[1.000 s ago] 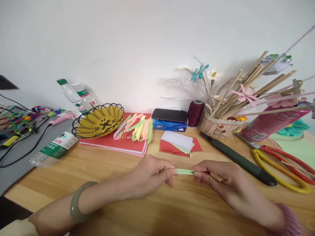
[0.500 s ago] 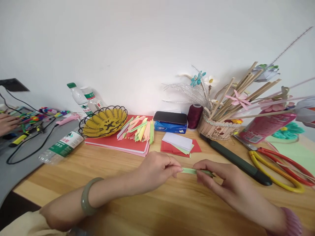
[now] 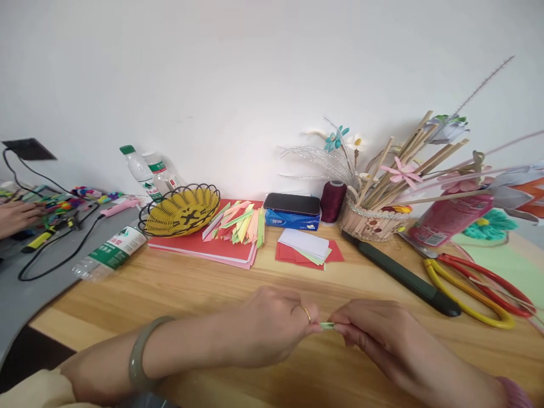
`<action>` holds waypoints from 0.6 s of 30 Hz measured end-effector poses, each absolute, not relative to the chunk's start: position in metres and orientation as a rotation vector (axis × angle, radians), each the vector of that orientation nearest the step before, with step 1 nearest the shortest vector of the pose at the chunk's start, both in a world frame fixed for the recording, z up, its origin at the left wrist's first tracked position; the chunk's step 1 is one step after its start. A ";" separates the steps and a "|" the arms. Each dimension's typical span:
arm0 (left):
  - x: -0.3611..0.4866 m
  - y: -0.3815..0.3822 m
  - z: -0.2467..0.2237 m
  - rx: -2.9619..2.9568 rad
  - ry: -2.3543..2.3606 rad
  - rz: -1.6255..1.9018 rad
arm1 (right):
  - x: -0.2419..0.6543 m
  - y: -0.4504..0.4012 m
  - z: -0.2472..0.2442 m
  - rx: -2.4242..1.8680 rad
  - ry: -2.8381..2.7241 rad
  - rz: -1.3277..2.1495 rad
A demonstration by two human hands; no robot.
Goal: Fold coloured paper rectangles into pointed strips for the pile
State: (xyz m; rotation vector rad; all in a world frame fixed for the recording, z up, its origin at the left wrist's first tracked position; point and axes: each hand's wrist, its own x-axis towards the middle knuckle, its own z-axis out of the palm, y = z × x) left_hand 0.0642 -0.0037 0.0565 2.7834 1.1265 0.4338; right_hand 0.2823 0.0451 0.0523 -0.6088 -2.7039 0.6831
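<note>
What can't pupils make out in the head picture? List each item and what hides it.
All in the head view:
- Both ends of the green strip: covered by the fingers of the left hand and right hand.
- The rest of another person's arm: cut off by the left edge.
- Most of the blue pack's top: under the phone.
- Small print on the pink bag: too small.

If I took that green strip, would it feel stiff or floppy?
The green strip is probably light, being slim and paper-like. It may feel fairly stiff, since the short stretch between left hand and right hand looks straight.
</note>
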 end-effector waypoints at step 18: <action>0.045 -0.024 0.066 2.744 1.020 0.482 | 0.277 0.037 0.058 -0.312 -2.670 0.553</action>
